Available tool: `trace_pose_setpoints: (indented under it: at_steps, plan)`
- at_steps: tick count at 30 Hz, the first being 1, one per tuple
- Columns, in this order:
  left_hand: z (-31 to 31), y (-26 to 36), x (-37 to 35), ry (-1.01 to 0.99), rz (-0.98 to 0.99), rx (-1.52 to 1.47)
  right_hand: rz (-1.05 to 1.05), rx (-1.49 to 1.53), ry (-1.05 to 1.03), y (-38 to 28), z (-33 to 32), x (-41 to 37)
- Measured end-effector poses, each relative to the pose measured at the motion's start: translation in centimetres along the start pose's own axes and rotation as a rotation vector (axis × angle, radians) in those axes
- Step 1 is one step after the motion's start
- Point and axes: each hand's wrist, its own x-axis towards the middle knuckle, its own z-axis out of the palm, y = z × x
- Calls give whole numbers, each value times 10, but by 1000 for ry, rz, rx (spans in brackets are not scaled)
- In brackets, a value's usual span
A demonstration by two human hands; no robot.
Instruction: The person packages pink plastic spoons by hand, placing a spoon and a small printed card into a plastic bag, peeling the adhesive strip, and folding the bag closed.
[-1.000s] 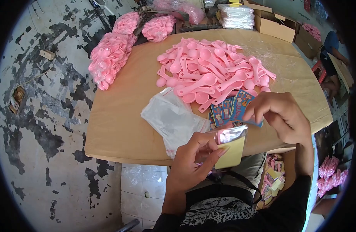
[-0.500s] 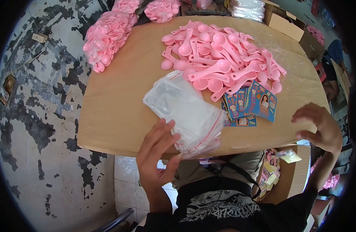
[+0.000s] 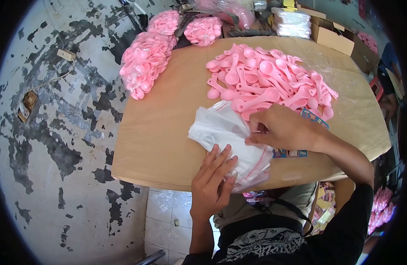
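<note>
A stack of clear plastic bags (image 3: 221, 126) with red seal lines lies near the table's front edge. My left hand (image 3: 214, 181) rests on its lower part, fingers spread and flat. Over the stack's right side is my right hand (image 3: 283, 128), its fingers bent together at the plastic; whether they pinch a bag is hidden. Pink measuring spoons (image 3: 265, 75) form a large pile just behind. Blue printed cards (image 3: 316, 117) lie partly hidden under my right hand and forearm.
Bagged pink spoons (image 3: 146, 64) sit at the table's back left, with another bundle (image 3: 203, 31) beside them. At the back right are stacked clear packs (image 3: 292, 23) and a cardboard box (image 3: 331, 37). A box of small packets (image 3: 323, 207) stands below the front edge.
My right hand has moved left from the table's right side onto the bag stack, and its fingers have closed in. My left hand stays on the bags. The view has shifted.
</note>
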Motion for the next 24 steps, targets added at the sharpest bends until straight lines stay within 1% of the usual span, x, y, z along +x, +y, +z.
trace_pose_setpoints:
  at_steps: [3,6,9,13,16,17,19,20,21,23,24]
  plan:
    - [-1,-3,0,-31,38,63,98,-60,-85,-12,-10,-4]
    - [1,-4,-1,-42,47,81,1,-83,-10,6,-4,-9]
    - [1,-2,0,-38,25,62,-202,-207,242,19,0,-15]
    - [-3,0,2,-77,-33,14,-87,78,311,12,-19,-24]
    - [-10,16,5,-106,-40,28,-133,223,501,-1,-26,-41]
    - [-11,26,9,-109,-33,36,-202,301,539,-3,-22,-47]
    - [4,64,19,-26,-113,-407,-189,405,332,-14,-20,-66]
    - [14,71,12,-32,-97,-479,-183,458,221,-18,-17,-75]
    - [24,78,6,-38,-82,-551,-192,443,231,-17,-7,-80]
    - [37,84,13,-17,-258,-741,-309,372,257,-7,-11,-88]
    - [41,84,16,0,-316,-824,-369,336,278,0,-15,-93]
